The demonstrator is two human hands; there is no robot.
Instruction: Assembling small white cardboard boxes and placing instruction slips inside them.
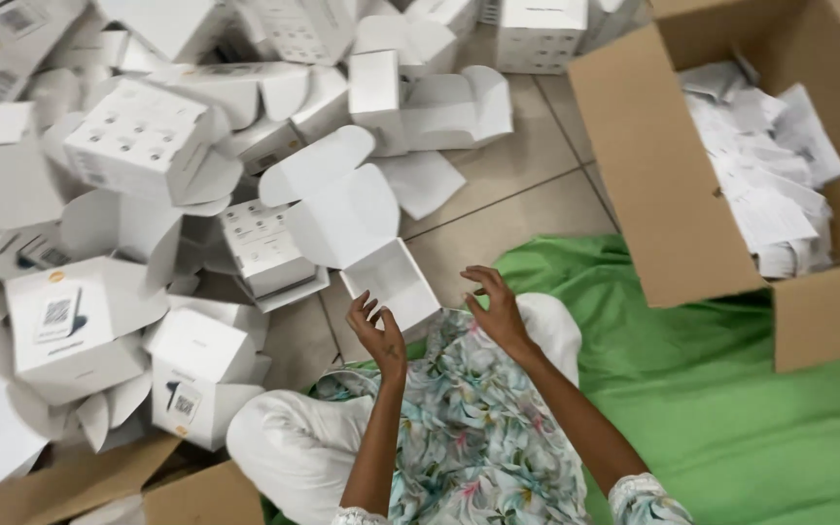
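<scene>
The left hand and the right hand are hovering with fingers spread and curled, one at each side of a small open white carton at the centre of the frame. Neither hand is closing on anything; the left fingertips are sitting just beside the carton's lower left edge, and whether they are touching it cannot be told. The right hand is standing slightly apart from the carton's right corner.

The carton is lying on its side on the tiled floor, its cavity facing the camera and its rounded lid flaps standing open above it.

Below the hands, the person's lap is showing a floral garment and white fabric.

A heap of similar white cartons is filling the left and upper left of the frame.

A green cloth is covering the floor at the lower right. On it, at the upper right, a large brown cardboard box is holding folded white paper leaflets.
</scene>
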